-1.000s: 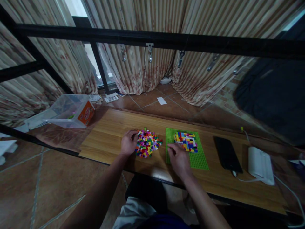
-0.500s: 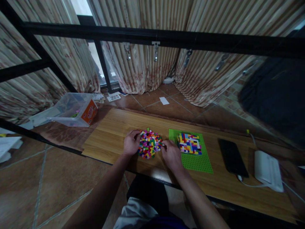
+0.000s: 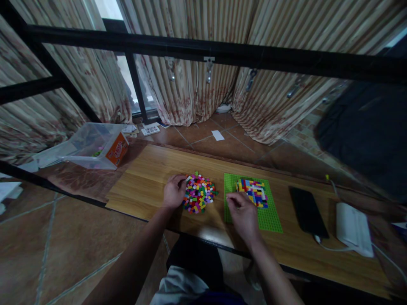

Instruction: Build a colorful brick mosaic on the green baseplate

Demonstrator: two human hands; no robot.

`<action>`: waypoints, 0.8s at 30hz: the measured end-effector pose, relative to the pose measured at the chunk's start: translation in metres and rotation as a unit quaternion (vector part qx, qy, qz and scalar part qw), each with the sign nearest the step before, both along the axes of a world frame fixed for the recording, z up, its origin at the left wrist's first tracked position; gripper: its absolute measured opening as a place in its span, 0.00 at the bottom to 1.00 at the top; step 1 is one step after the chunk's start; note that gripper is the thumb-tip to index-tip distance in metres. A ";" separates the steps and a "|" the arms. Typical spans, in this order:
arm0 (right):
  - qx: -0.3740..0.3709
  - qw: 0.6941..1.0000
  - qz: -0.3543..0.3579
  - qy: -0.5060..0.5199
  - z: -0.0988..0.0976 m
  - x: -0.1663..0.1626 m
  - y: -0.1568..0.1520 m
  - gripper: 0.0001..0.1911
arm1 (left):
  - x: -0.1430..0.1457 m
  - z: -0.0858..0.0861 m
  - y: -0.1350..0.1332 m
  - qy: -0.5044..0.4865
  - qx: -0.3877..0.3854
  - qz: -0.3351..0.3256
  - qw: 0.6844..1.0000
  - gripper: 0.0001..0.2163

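Observation:
A loose heap of small, many-coloured building bricks (image 3: 199, 192) lies on the wooden table. At the heap's left edge is my left hand (image 3: 174, 191), its fingers curled together against the bricks; whatever they may hold is hidden. My right hand (image 3: 244, 214) is over the left part of a green studded baseplate (image 3: 270, 220), with thumb and forefinger pinched. A tiny pale brick (image 3: 227, 196) seems to show at those fingertips. Behind this hand, a block of built-up coloured bricks (image 3: 256, 190) sits on the baseplate, its near left part covered by the hand.
Right of the baseplate lies a black phone (image 3: 308, 212), cabled to a white box-shaped device (image 3: 354, 228). A clear plastic bin (image 3: 92, 142) with an orange label stands beyond the table's left end. A black metal bar (image 3: 203, 48) crosses in front of the curtains (image 3: 197, 93).
My right hand has left the right edge of the brick heap and moved right, over the baseplate, fingers pinched. My left hand stays by the heap.

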State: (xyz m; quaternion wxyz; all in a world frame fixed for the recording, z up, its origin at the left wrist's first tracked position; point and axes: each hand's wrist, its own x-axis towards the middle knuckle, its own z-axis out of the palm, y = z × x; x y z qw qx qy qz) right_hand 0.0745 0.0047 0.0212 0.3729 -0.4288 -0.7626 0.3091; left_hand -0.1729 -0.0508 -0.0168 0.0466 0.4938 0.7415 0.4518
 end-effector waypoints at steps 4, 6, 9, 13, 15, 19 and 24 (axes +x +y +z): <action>-0.006 0.997 -0.072 0.028 0.006 0.037 0.015 0.11 | -0.001 0.000 0.001 -0.001 -0.008 -0.003 1.000 0.09; -0.008 0.992 -0.121 0.017 0.007 0.055 0.026 0.13 | -0.002 -0.001 0.001 -0.002 -0.009 0.000 1.000 0.09; -0.004 0.984 -0.178 -0.026 0.008 0.077 0.043 0.15 | -0.002 -0.001 0.002 0.000 -0.008 0.001 1.000 0.09; 0.018 0.976 -0.194 -0.098 0.007 0.086 0.057 0.17 | -0.002 -0.001 0.001 0.008 -0.008 0.000 1.000 0.10; 0.035 0.974 -0.183 -0.129 0.005 0.084 0.059 0.17 | -0.002 0.000 0.001 0.008 -0.007 0.000 1.000 0.10; 0.067 0.966 -0.173 -0.179 0.004 0.076 0.060 0.18 | -0.001 0.001 0.001 0.007 -0.009 -0.002 1.000 0.10; 0.050 0.954 -0.184 -0.231 0.006 0.071 0.060 0.17 | -0.001 0.002 0.001 0.009 -0.008 -0.002 1.000 0.10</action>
